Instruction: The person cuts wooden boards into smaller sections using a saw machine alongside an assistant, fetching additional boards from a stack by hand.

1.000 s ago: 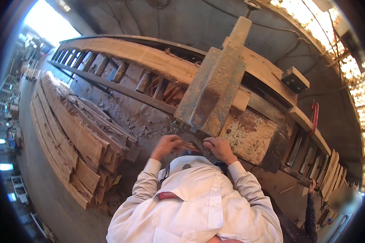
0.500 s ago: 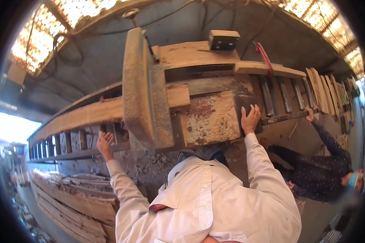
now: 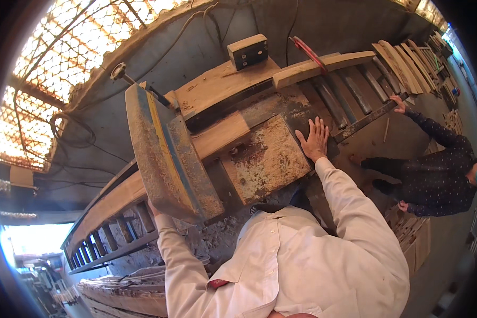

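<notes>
A long wooden plank lies on the woodworking machine, passing behind its tall sawdust-covered guard. Its squared end rests beside the worn, dusty table plate. My left hand is at the plank's near side, left of the guard. The guard and my sleeve cover most of it, so its fingers are hidden. With fingers spread, my right hand lies flat on the dark machine bed at the right edge of the plate, holding nothing.
Metal rollers continue to the right, with a red clamp on a wooden fence. A co-worker in dark clothes grips the roller frame. Stacked timber lies at lower left; boards lean at far right.
The view has turned and shifted. More of the plank now shows to the right of the guard. My left hand, open before, has reached the plank; my right hand stays on the machine bed.
</notes>
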A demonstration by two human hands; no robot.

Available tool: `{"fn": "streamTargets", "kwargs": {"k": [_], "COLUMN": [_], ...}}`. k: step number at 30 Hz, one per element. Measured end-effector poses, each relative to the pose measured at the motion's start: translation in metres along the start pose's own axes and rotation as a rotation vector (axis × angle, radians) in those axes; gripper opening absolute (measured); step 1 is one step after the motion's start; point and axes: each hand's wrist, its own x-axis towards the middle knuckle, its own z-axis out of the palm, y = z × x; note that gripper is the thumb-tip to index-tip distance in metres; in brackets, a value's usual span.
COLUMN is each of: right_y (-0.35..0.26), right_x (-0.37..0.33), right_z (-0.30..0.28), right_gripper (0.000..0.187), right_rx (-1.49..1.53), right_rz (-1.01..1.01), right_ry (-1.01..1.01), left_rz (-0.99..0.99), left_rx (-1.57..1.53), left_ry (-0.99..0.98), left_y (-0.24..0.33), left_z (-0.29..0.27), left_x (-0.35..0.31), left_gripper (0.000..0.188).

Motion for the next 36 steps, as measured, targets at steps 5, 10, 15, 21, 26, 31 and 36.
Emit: {"fn": "streamTargets", "kwargs": {"k": [5,10,15,21,26,31,36], "right_y": [-0.016,-0.056,-0.055,-0.057,-0.060,-0.055,-0.055], "right_x": [0.014,0.026,0.039,0.064,0.063,0.068,0.067], "right_z": [0.007,0.014,0.019,0.025,0.026,0.033,0.037], "right_gripper": [0.095,0.108,0.115,0.086,0.067,0.063,0.062], "right_rx": [-0.044,0.004,0.013,0.125,0.076,0.059,0.039], "right_rz": [0.013,0.036,0.005,0.051,0.028,0.049,0.048], "right_ry": [-0.023,-0.101,-0.066,0.017,0.012,0.057,0.125], "left_rz": [0.059,0.120,0.043,-0.004,-0.053,-0.105,-0.161], "left_rx": [0.076,0.135,0.170,0.092,0.005,-0.105,-0.230], "left_ry": [0.043,0.123,0.041,0.024,0.025,0.025,0.051], "left_y": [0.008,0.017,0.048,0.079,0.087,0.089,0.080], "left_z": [0.005,-0.015,0.019,0.025,0.031,0.041,0.040], "left_x": [-0.009,-0.020,-0.016,-0.008,-0.003,-0.006,-0.014], "left_gripper": [0.051,0.052,0.058,0.059,0.060,0.061,0.062]}}
